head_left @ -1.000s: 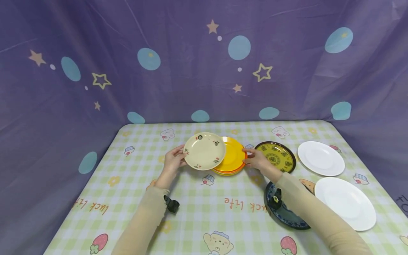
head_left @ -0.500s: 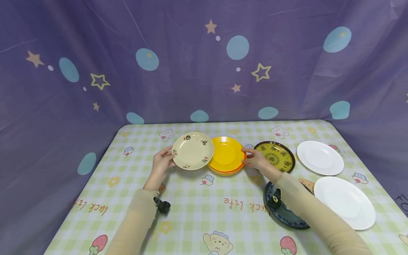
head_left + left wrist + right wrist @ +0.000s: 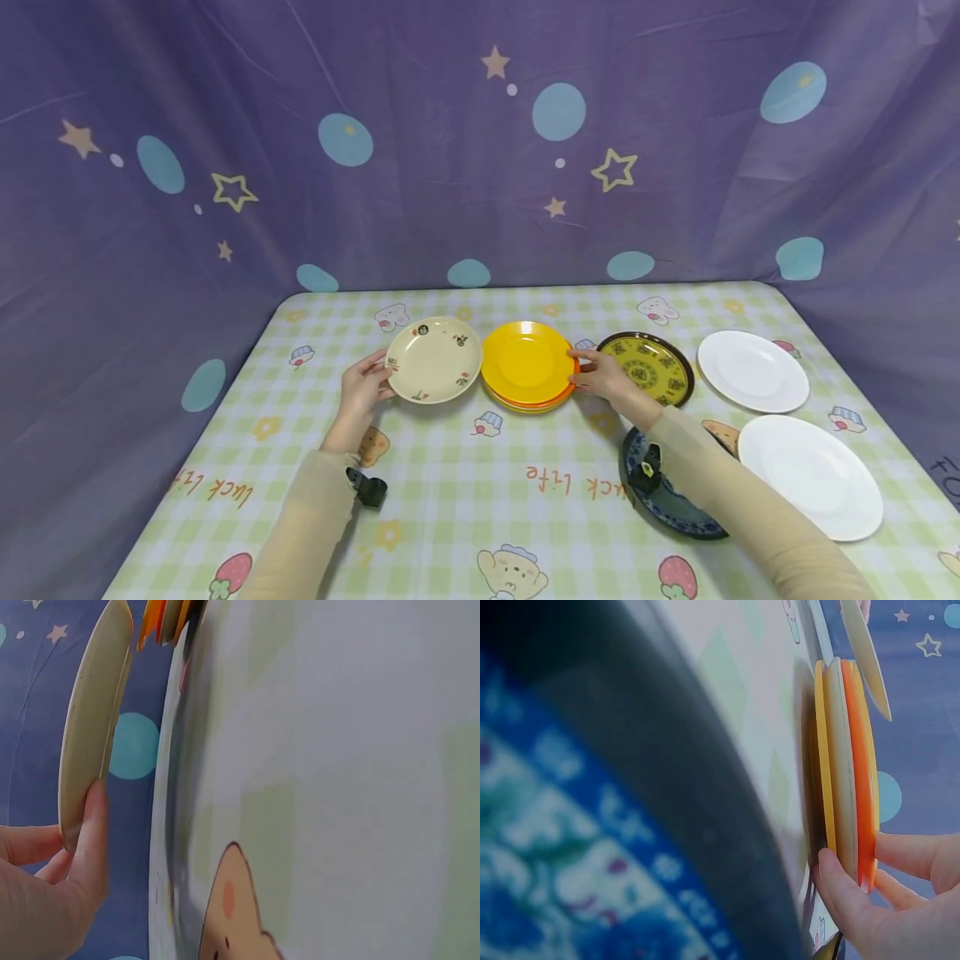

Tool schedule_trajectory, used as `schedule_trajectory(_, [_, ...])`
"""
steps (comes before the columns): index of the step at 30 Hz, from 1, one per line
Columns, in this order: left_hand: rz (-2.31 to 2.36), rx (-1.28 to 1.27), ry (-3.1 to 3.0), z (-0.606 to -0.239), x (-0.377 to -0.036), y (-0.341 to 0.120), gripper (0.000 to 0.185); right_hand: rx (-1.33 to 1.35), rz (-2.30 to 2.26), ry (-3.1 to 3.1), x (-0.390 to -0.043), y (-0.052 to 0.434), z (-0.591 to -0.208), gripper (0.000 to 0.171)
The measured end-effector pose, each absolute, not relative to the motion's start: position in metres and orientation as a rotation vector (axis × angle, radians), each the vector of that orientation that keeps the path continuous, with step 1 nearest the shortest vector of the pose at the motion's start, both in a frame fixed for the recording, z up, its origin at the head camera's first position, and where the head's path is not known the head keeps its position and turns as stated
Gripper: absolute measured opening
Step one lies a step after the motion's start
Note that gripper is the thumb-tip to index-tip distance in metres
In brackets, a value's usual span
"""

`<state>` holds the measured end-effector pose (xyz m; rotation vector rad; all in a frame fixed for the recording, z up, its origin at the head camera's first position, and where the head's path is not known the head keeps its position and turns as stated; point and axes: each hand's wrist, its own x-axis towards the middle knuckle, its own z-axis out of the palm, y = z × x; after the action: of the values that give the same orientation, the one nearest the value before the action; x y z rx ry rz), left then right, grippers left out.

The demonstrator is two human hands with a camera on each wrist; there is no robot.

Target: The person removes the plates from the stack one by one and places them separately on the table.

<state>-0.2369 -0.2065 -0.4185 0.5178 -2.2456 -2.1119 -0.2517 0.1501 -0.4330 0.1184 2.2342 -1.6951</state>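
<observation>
My left hand [image 3: 363, 388] pinches the left rim of a cream plate [image 3: 435, 362] with small printed figures near its edge. In the left wrist view that plate [image 3: 94, 720] is tilted and held off the tablecloth, thumb on one face and fingers on the other. Just right of it is a stack of plates [image 3: 527, 363] with a yellow one on top. My right hand [image 3: 602, 377] grips the stack's right edge. Side on, the right wrist view shows yellow, cream and orange rims in the stack [image 3: 845, 772], with fingers on both sides of it.
Right of the stack lies a dark-rimmed patterned plate [image 3: 660, 371]. A blue patterned plate [image 3: 667, 504] sits partly under the right forearm. Two white plates [image 3: 753, 372] lie at the table's right side. A purple curtain [image 3: 450, 200] hangs behind the checked tablecloth [image 3: 450, 517].
My left hand has carried the cream plate leftward from over the stack, so the yellow top plate is now uncovered. The right hand stays at the stack's edge.
</observation>
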Motion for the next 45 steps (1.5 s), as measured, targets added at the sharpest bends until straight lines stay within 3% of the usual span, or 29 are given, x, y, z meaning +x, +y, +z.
schedule_trajectory(45, [-2.077, 0.697, -2.345, -0.435, -0.241, -0.230, 0.045, 0.114, -1.669, 2.284, -0.252, 0.151, -0.436, 0.049])
